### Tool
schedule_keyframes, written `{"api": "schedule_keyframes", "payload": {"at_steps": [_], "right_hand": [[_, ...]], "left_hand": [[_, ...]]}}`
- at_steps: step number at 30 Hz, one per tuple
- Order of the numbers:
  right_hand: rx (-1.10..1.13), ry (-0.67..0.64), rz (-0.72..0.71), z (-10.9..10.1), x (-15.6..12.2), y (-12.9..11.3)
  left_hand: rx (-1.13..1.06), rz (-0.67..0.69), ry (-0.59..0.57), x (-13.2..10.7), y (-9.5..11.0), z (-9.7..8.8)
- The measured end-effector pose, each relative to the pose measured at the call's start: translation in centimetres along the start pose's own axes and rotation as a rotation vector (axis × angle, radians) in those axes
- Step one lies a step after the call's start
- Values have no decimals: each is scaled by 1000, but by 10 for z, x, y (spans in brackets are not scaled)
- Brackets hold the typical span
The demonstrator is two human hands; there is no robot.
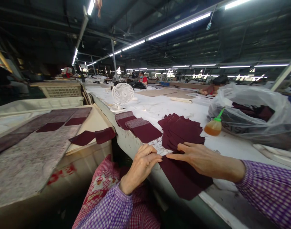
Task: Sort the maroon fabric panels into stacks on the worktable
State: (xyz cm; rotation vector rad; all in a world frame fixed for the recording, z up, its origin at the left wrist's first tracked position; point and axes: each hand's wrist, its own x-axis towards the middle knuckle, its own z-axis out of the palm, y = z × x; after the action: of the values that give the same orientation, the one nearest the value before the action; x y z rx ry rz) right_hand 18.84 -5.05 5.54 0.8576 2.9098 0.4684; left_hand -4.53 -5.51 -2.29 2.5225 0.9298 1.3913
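A dark maroon fabric piece [183,181] lies over the table's front edge, its lower part hanging down. My left hand [144,162] is closed in a pinch at the piece's upper left corner. Across its top edge rests my right hand [195,159], fingers stretched out and apart, one fingertip close to the left hand's pinch. Just behind is a fanned pile of maroon pieces [182,127]. To its left lie neater stacks of maroon pieces with a speckled strip, one stack [145,130] nearer than the other.
A white fan [123,93] stands farther back. At right are a squeeze bottle [213,126] of amber liquid and a clear plastic bag [252,114] holding dark cloth. Left is a cream bin [88,162] with speckled sheets and maroon pieces on top. A person [213,86] leans at the table's far side.
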Motion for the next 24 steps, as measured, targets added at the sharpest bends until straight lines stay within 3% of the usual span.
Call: {"api": "schedule_keyframes", "payload": {"at_steps": [4,7,11,16,20,24], "right_hand": [[-73,-29,8,-10,9,-10],[-37,-31,3,-11,16,-8],[258,-56,94,-2,24,6],[468,-24,95,9,27,17],[495,16,90,11,27,19],[489,-10,104,11,29,17]], "left_hand": [[-19,44,-72,-8,-4,-11],[-80,-24,-21,-9,-9,-21],[33,-120,55,2,-25,-27],[201,-136,11,20,-45,-28],[141,-119,-9,25,-31,-30],[134,55,-184,16,-3,-35]]}}
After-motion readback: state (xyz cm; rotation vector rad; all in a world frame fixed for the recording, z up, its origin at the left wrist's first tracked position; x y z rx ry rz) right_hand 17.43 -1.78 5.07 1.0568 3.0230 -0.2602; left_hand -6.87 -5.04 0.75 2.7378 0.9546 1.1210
